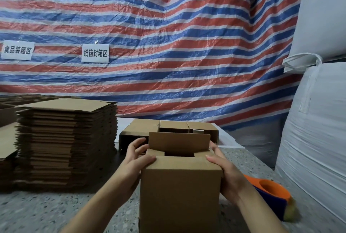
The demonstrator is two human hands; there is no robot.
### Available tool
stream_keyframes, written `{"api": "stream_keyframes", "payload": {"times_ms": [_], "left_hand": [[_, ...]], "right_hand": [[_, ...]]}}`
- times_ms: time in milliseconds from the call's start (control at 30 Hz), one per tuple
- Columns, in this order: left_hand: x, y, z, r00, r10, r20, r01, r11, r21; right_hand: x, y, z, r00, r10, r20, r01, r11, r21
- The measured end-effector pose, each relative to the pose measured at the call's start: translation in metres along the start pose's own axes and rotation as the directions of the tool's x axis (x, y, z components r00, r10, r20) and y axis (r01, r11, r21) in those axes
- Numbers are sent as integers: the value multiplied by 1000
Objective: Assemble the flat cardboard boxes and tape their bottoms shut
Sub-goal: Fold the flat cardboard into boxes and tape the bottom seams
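While both hands worked the flaps: the box (180,186) stood near centre on the desk (56,212), its flapped end turned up, presumably so the bottom could be closed from above.
Left hand: the left hand (133,163) clasped the box's upper left corner, thumb lying over the near flap's edge and fingers curled round the left side, likely to press the side flap in and keep the box square.
Right hand: the right hand (225,169) mirrored it on the upper right corner, thumb on the near flap and fingers wrapped round the right side, so the box was braced between both palms.
Flaps: the far flap (178,142) stood upright and the near one was folded down; the two side flaps looked tucked in, with a dark gap left between them. By my reading, the bottom was only half closed and no tape was on it yet.
Tape dispenser: the orange and blue tape dispenser (271,195) lay just right of the box, near the right wrist, probably kept there for a quick reach once the flaps met.
Flat stock: the stack of flat boxes (67,144) sat to the left, near the left hand for the next pick-up.
Finished boxes: assembled boxes (168,129) stood just beyond the box in hand, on the far side, clear of the working spot.
Backdrop: a striped tarp (168,45) with two paper signs (95,53) hung behind; white sacks (318,120) rose at the right.
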State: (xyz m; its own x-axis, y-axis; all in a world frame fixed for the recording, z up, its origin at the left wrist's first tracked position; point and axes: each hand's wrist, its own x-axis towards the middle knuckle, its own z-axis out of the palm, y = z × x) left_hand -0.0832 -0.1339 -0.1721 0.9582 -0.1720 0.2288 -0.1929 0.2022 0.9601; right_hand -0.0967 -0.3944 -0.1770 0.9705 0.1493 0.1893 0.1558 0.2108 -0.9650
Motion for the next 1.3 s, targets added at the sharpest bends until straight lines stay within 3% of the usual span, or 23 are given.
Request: {"api": "stream_keyframes", "payload": {"times_ms": [133,267,433,600,700,833,967,1133,1233,1300], "left_hand": [[12,12,-12,978,143,152,-176,957,230],[12,25,-16,949,168,266,-254,907,336],[3,20,-15,953,270,140,-304,818,488],[-6,13,-11,961,270,63,-267,842,469],[-8,18,-7,967,249,61,-241,798,553],[-8,44,1,965,220,143,-245,559,792],[-6,64,41,947,204,250,-285,165,944],[-7,43,80,880,-31,474,-474,14,880],[-5,31,78,884,-14,467,-466,-95,880],[-5,30,78,882,6,471,-467,-111,877]], "right_hand": [[2,-10,-4,998,-19,62,24,996,-80],[4,-16,-6,991,-87,102,101,985,-137],[2,-11,-7,994,-102,-31,94,977,-192],[2,-6,-5,990,-117,-80,96,967,-234],[0,-5,-4,990,-106,-90,84,970,-227],[-2,-8,-1,992,-87,-87,65,971,-229],[-4,-10,2,992,-88,-94,68,978,-200],[-6,-11,2,993,-83,-87,65,979,-196],[-7,-10,2,992,-87,-95,61,968,-245],[-8,-10,4,992,-85,-94,58,964,-261]]}}
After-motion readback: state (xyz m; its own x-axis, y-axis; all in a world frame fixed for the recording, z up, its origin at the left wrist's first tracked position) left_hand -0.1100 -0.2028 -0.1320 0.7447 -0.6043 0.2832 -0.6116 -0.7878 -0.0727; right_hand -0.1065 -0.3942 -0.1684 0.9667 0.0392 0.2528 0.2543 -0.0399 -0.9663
